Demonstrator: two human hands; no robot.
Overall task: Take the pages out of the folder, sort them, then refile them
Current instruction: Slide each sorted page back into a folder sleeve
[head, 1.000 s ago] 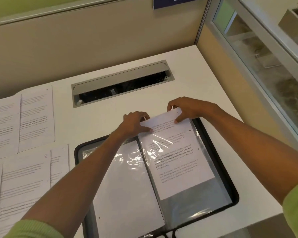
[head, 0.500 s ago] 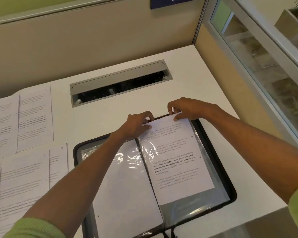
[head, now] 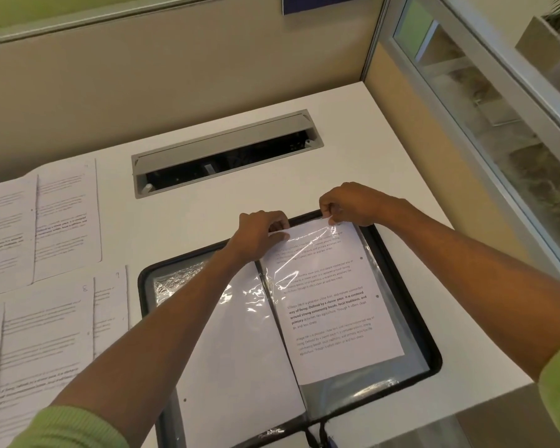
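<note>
- Sliding deeper than a second ago, the printed page [head: 330, 318] is now sitting almost fully inside the clear sleeve [head: 362, 389]; its top edge was sticking out past the folder before, and now it is lining up with the sleeve's open top; both hands are still staying at that top edge.
- The white desk [head: 353, 130] is filling most of the view; a beige wall [head: 175, 76] is standing behind it; a glass window [head: 485, 92] is running along the right.
- The black-edged folder [head: 414, 305] is lying open on the desk, near the front edge.
- Loose pages [head: 46, 227] are lying flat in two rows on the left of the desk, overlapping each other, beside the folder.
- A blank white sheet [head: 240, 367] is lying in the folder's left half under shiny plastic; the left arm is reaching across it.
- A grey cable slot [head: 227, 147] is sitting in the desk behind the folder, with its lid open.
- The left hand [head: 259, 236] is pinching the sleeve's top left corner, thumb on top, fingers curled.
- The right hand [head: 353, 203] is pinching the sleeve's top right corner with curled fingers; I cannot tell if the page is in that pinch too.
- A green cuff [head: 75, 428] is showing on the left arm.
</note>
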